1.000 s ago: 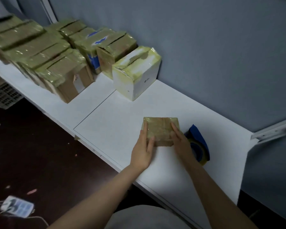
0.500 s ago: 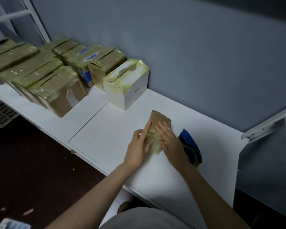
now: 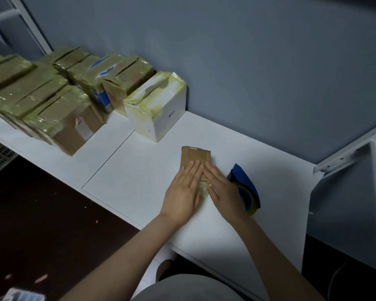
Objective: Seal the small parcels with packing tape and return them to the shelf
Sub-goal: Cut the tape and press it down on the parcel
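Since a second ago our hands have left the parcel's sides and come up onto its top, and the parcel has turned so that one narrow end points toward the back edge of the shelf. Our left hand and right hand now lie flat on it side by side, fingers straight and close together. Neither hand grips anything; both press down. The parcel sits on the right half of the shelf, roughly midway between front and back edges, with the blue tape dispenser just beside it on the right, partly behind our right hand. A glossy strip of tape shows between our hands at the parcel's near end.

We judge the step to be smoothing the tape down. To do it well, we rub with the flats of the fingers from the middle outward, so air is pushed out rather than trapped. We keep one hand as an anchor, since a light parcel may slide on this smooth shelf. Loose tape at the near end wants folding over and rubbing onto the sides. Whether the far end is sealed we cannot tell. Once sealed, the parcel belongs by the white box and the taped boxes along the back edge.
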